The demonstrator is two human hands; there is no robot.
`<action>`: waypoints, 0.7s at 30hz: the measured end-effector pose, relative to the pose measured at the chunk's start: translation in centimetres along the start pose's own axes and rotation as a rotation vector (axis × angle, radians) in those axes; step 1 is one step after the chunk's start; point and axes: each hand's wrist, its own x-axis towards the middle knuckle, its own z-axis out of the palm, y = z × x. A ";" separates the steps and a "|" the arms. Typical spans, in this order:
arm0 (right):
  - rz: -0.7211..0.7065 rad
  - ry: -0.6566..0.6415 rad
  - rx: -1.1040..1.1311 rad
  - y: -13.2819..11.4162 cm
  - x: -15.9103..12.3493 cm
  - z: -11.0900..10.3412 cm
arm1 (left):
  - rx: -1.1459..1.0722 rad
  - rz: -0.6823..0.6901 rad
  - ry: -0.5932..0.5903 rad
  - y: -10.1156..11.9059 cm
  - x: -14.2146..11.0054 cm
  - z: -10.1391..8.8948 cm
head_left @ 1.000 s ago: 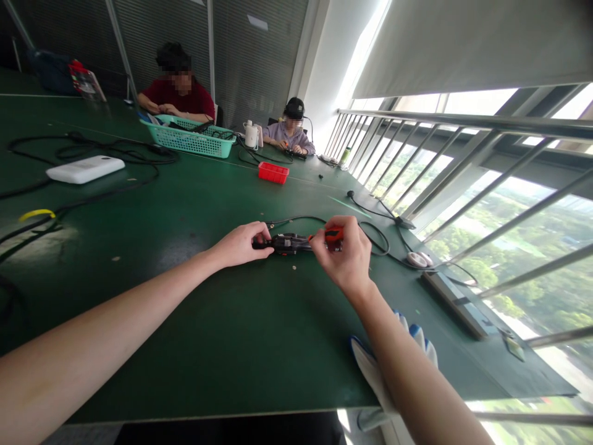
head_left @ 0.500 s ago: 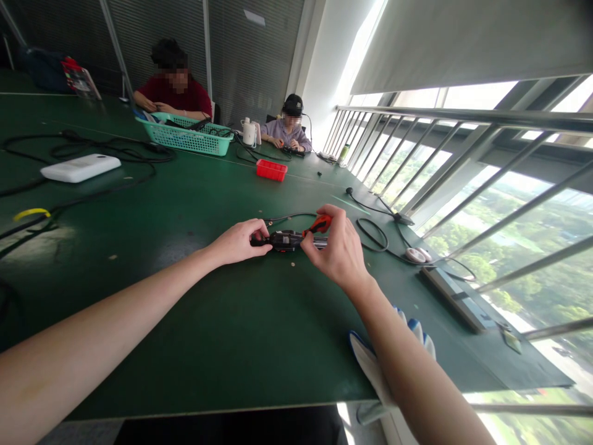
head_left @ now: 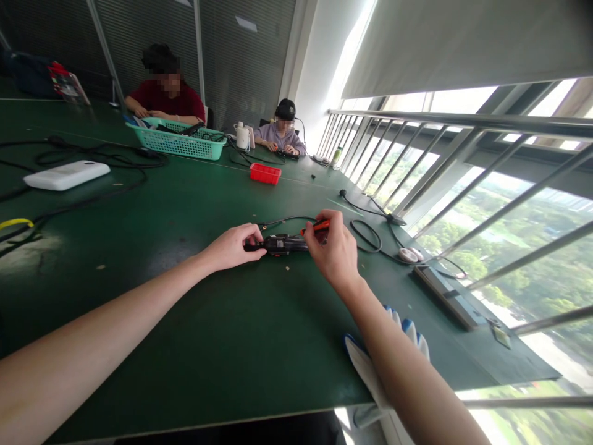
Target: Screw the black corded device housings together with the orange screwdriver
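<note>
A long black corded device (head_left: 283,245) lies on the green table (head_left: 259,346) in front of me. My left hand (head_left: 236,247) pinches its left end between thumb and fingers. Above its right part, my right hand (head_left: 334,247) is closed around an orange-red screwdriver (head_left: 320,227). The screwdriver slants toward the device; its tip is too small to make out. My right fingers cover part of the device's right end. Several tiny light bits lie nearby, one of them a small speck (head_left: 287,268) just in front of the device.
A red tray (head_left: 265,174) and a green basket (head_left: 185,147) stand farther back, near two people seated across the table. A white box (head_left: 68,175) and cables are at left. Blue-white gloves (head_left: 365,364) lie under my right forearm. A metal railing (head_left: 445,117) runs along the right.
The screwdriver has tipped lower, and my right hand has turned slightly with it. The whole view has shifted a little. My left hand keeps its grip on the device.
</note>
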 end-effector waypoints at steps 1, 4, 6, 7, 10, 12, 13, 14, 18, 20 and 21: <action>-0.009 0.003 0.003 -0.1 0.0 0.0 | 0.001 0.002 0.000 0.0 0.0 0.0; -0.074 0.017 0.032 -0.4 0.0 -0.3 | 0.005 0.021 0.009 -0.1 0.0 0.1; -0.133 0.023 -0.009 -0.7 0.1 -0.5 | 0.010 0.026 0.017 -0.2 0.0 0.1; -0.150 0.030 -0.056 -0.7 0.2 -0.6 | 0.014 0.025 0.018 -0.2 0.0 0.1; -0.140 0.050 -0.165 -0.8 0.3 -0.7 | 0.031 0.018 0.014 -0.1 0.1 0.0; -0.146 0.046 -0.146 -0.8 0.3 -0.7 | 0.043 0.017 0.011 -0.1 0.0 0.0; -0.171 0.040 -0.114 -0.8 0.2 -0.7 | 0.042 0.018 0.008 -0.1 0.0 0.0; -0.212 0.033 -0.070 -0.8 0.2 -0.8 | 0.039 0.019 0.006 -0.1 0.0 0.0; -0.352 0.076 0.120 -0.2 0.5 -1.6 | 0.042 0.013 0.007 -0.6 0.1 0.2; -0.324 0.068 0.110 0.5 0.8 -2.0 | 0.063 0.015 0.005 -1.1 0.2 0.3; -0.295 0.023 0.073 0.8 1.0 -2.0 | 0.069 0.020 0.000 -1.3 0.3 0.3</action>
